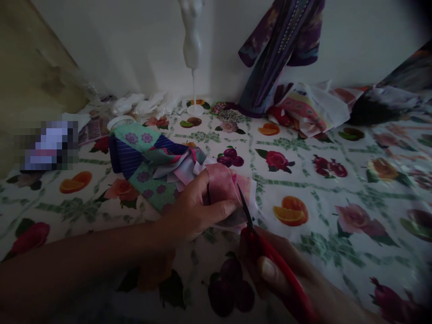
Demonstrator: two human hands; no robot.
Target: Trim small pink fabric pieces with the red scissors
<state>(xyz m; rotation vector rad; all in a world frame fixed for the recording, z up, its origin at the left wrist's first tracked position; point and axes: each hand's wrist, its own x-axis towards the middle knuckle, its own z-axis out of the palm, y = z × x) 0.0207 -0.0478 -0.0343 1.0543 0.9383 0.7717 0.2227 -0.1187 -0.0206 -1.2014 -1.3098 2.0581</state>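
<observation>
My left hand [197, 202] grips a pink piece of fabric [221, 182], its thumb lying across the cloth. Red-handled scissors [266, 252] are in my right hand [286, 270], at the lower right of the fabric. Their dark blades point up and away from me, with the tip beside the pink cloth's right edge. Whether the blades touch the cloth is hard to tell. Just beyond my left hand lies a heap of patterned fabric [148, 180] in green with purple flowers, striped blue, and pale grey and pink.
A flowered tablecloth [229, 137] covers the table. At the back stand a small white mannequin [192, 45] and a purple garment [276, 58]. A plastic bag [313, 108] lies at the back right, white items [145, 103] at the back left. A pixelated object [49, 144] is far left.
</observation>
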